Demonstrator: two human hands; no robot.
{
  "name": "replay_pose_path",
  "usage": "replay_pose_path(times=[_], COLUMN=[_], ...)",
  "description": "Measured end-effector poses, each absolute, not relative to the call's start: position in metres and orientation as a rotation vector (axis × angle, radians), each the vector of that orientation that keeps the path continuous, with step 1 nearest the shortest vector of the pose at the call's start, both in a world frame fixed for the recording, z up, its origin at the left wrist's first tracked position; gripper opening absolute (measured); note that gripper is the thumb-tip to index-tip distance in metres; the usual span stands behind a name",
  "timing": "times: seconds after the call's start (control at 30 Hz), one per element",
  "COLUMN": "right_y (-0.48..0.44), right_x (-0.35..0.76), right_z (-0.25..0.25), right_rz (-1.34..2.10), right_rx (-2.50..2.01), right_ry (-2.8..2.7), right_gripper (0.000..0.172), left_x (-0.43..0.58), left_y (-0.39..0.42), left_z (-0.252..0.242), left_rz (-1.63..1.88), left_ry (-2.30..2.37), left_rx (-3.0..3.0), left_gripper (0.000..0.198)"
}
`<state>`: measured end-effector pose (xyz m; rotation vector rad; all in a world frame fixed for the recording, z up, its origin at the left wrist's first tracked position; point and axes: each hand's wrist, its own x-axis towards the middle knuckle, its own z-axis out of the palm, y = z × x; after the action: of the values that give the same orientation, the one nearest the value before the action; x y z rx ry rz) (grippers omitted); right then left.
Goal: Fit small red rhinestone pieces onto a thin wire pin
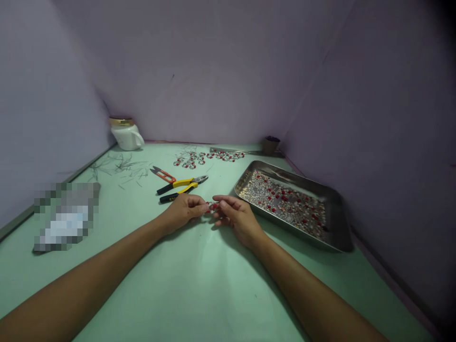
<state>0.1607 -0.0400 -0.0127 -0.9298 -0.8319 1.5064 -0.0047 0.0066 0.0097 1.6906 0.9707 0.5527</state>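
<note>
My left hand (183,212) and my right hand (237,219) meet above the pale green table top (185,294). Their fingertips pinch a small piece of red and silver beads on wire (212,205) between them, partly hidden by my fingers. Just beyond my left hand lie yellow-and-black handled pliers (181,185), with orange thread snips (163,175) behind them. A steel tray (265,169) of red and grey beads (283,204) stands just past my right hand, which is not touching it.
Beaded wire rings (188,160) lie in a cluster at the back of the table, with a row of beaded pieces (226,154) to their right. Wire clippings (121,166) lie at the left. A white jar (125,136), small cup (270,145) and blurred object (66,216) stand around, with purple walls on three sides.
</note>
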Motion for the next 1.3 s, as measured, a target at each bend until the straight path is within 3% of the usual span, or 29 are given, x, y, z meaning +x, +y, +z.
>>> replay_pose_path(times=[0.23, 0.43, 0.63, 1.3], right_y=[-0.0378, -0.0393, -0.0401, -0.0394], right_x=[0.1614, 0.1619, 0.1585, 0.1553], right_z=[-0.0147, -0.0156, -0.0122, -0.0123], right_rz=[1.511, 1.511, 1.499, 1.453], right_rx=[-0.964, -0.936, -0.99, -1.064], right_ry=[-0.827, -0.872, -0.861, -0.837], right_gripper=[0.023, 0.034, 0.029, 0.028], left_x=[-0.0029, -0.0011, -0.0002, -0.0026], left_y=[0.0047, 0.007, 0.0111, 0.0032], left_z=[0.0109, 0.0103, 0.012, 0.0098], left_rz=[0.587, 0.532, 0.427, 0.773], left_ry=[0.985, 0.921, 0.951, 0.96], left_rx=[1.679, 1.574, 1.496, 1.658], left_gripper=[0.024, 0.032, 0.029, 0.022])
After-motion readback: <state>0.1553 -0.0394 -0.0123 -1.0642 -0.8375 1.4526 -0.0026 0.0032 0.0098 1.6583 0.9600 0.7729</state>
